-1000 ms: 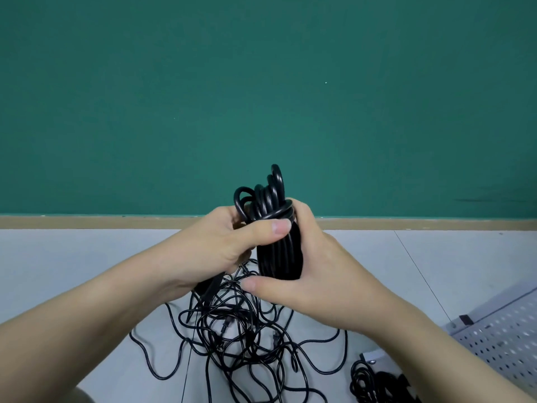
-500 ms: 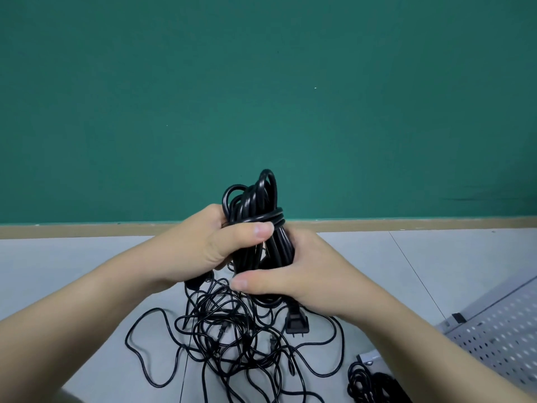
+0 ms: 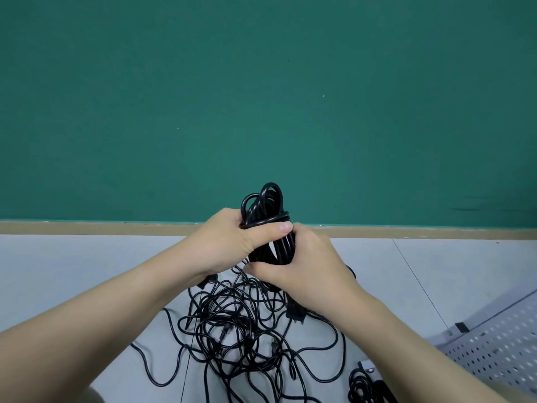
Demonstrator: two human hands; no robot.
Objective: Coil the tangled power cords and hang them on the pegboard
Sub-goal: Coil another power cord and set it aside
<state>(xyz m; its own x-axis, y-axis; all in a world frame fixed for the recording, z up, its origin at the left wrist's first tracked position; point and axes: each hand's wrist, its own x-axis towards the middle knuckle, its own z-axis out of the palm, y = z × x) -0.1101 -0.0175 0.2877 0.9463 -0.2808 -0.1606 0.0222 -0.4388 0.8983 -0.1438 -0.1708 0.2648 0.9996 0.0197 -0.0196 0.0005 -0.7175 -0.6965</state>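
Two hands meet on one black coiled cord [image 3: 268,225], held upright in front of the green wall with its long axis running up and down. The left hand [image 3: 235,242] grips the upper part, thumb laid across a turn of cord that wraps crosswise round the bundle just below the top loops; its fingers curl round the far side. The right hand [image 3: 305,269] clamps the lower end from the opposite side, fingers curled under the bottom of the bundle, so the coil sits between the two palms and touches both. The loops stick out above the left thumb; nothing of the bundle shows below the right hand.

Below both hands, on the floor [image 3: 87,271], lies the tangled pile of cords [image 3: 241,327], well apart from the held coil, with a plug [image 3: 295,312] showing just under the right wrist. Whether that plug belongs to the held cord I cannot tell.

Down and to the right of the right hand, beyond its forearm, lies the white pegboard [image 3: 494,353], flat or slightly tilted, with another dark bundle [image 3: 363,385] beside its near corner.

My judgement: the wrap is being finished, and the carry to the pegboard goes rightward and down, so the right hand is the nearer one to take the coil there.
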